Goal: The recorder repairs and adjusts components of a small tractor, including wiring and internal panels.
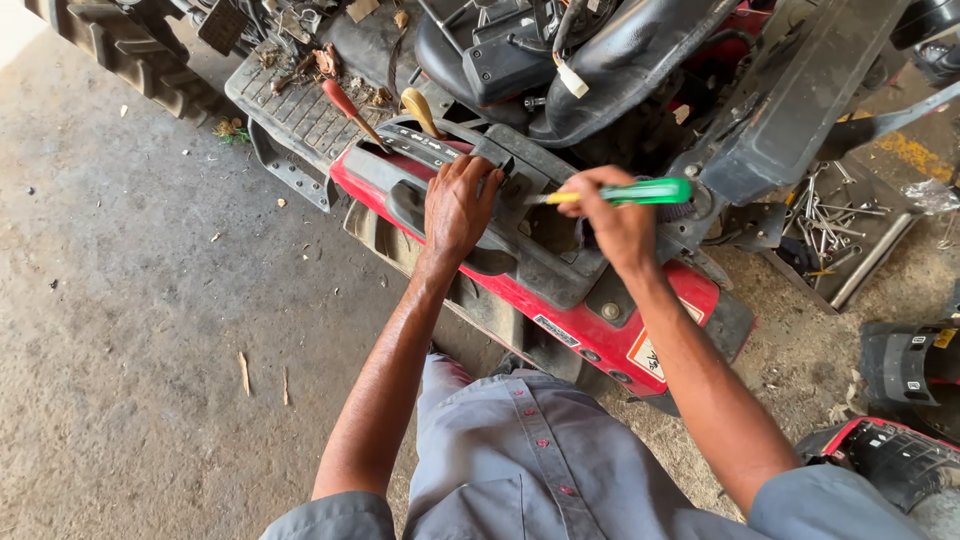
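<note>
**Our two hands, both arms stretched forward**

We hold both bare arms out in front of us, the elbows a little bent. Our left hand (457, 205) lies palm down with the fingers spread and slightly curled (the fingertips press flat). Our right hand (618, 222) is closed in a fist, the wrist bent inward toward the left hand.

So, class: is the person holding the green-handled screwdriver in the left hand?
No, the right hand grips the green-handled screwdriver; the left hand rests on the dark panel.
</note>
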